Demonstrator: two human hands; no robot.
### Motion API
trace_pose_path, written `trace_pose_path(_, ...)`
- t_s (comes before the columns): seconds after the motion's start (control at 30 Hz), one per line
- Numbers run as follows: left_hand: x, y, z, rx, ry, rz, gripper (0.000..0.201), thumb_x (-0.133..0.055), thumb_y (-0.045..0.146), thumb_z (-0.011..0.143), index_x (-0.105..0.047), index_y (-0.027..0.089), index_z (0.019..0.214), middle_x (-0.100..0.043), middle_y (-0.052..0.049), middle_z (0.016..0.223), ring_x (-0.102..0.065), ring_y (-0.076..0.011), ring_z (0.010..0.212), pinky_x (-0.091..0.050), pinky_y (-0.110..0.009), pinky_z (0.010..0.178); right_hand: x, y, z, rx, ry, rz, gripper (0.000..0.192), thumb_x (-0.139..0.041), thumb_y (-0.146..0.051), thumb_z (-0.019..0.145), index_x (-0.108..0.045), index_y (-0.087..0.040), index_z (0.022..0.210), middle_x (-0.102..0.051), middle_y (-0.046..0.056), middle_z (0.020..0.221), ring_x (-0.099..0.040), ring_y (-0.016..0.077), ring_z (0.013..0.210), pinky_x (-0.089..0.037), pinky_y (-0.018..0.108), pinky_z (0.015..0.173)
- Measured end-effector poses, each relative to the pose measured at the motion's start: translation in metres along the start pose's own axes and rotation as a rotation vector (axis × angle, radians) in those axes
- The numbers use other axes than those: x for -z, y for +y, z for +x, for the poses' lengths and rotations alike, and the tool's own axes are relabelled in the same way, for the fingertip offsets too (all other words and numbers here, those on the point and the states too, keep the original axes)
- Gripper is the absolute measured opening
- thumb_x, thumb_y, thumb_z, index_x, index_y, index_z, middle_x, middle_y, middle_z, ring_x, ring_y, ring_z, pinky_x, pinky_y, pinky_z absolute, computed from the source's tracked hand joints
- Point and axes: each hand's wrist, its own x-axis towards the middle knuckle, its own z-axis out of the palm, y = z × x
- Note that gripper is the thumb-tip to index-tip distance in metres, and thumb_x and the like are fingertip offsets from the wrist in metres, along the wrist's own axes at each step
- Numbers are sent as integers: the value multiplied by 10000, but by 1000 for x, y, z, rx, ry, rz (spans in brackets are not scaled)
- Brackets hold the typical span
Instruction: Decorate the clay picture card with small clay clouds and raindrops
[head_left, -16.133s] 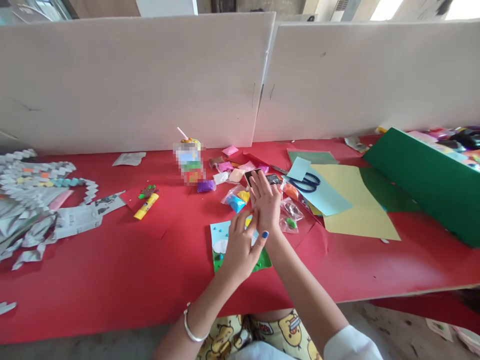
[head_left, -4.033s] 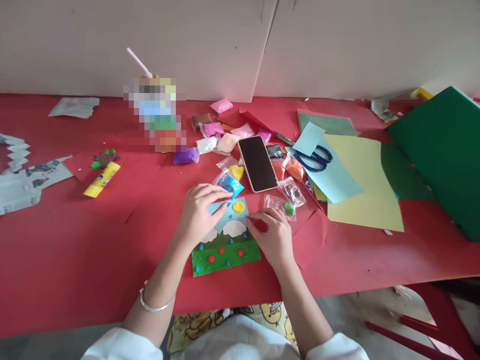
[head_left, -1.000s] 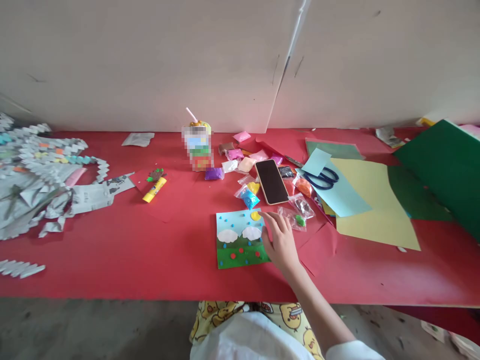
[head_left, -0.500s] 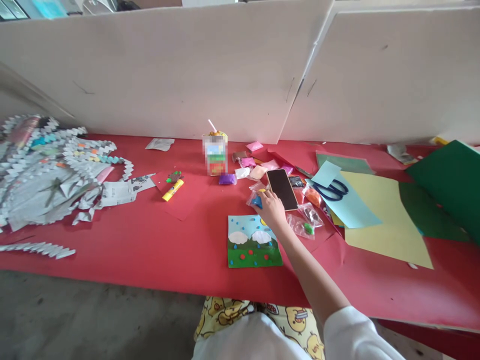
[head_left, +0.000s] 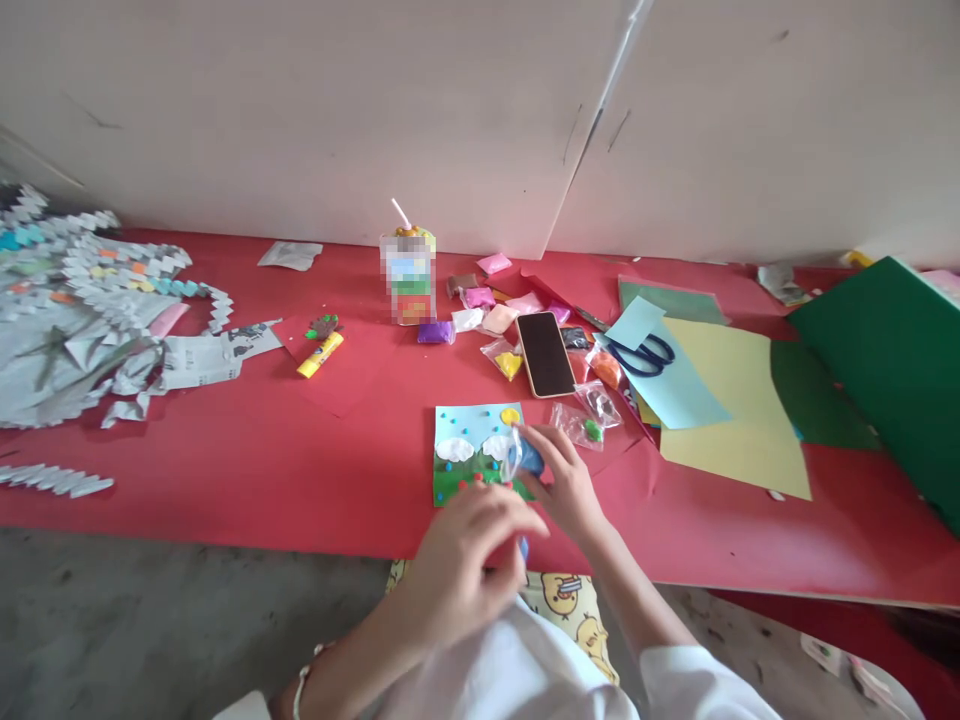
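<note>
A small picture card (head_left: 469, 443) with a blue sky, white clouds, a yellow sun and green ground lies near the table's front edge. My right hand (head_left: 568, 489) holds a clear bag of blue clay (head_left: 523, 456) over the card's right side. My left hand (head_left: 461, 562) is raised in front of the card's lower edge, fingers curled toward the bag; whether it grips anything is unclear. A black phone (head_left: 547, 353) lies just behind the card.
Small bags of coloured clay (head_left: 480, 298) lie around a drink carton (head_left: 407, 275). Blue scissors (head_left: 640, 355) rest on coloured paper sheets (head_left: 724, 405). A green board (head_left: 892, 365) stands at right, a yellow glue stick (head_left: 319, 354) and folded newspaper (head_left: 82, 310) at left. White partition boards (head_left: 375, 110) stand behind.
My right hand has picked up the blue clay bag from beside the phone and brought it back over the card. My left hand has come into view.
</note>
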Motion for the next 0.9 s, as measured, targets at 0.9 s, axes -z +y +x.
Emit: trace_pose_path(0.9,-39,-31,-4,82,156,206,167,-547,104,857,-646,225,796,-667,-15,905,-657,-149,818,-561,-283,759,11,-9,-59,143,-148,-63,476,-496,-187,933,-443,-283,1397,-619,82,1038,-631,196,894,-582,315,745)
